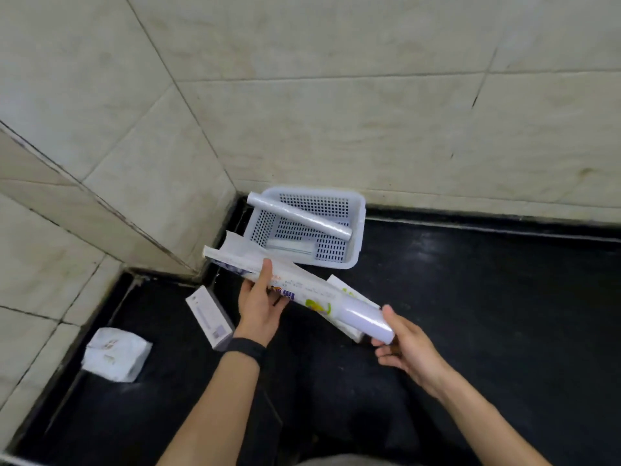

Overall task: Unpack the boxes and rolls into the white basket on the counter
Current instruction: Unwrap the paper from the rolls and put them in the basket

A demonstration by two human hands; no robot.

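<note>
Fingers [265, 274] of my left hand [260, 304] clasped the long printed box [295, 290]; my right hand [403, 344] gripped the white roll [368, 319] protruding from it, near the white basket [358, 227].

Black counter [470, 314] met tiled walls at far and left. White basket [357, 230] stood in the far corner; a white box [210, 317] and a crumpled white bag [116, 354] lay at near left
</note>
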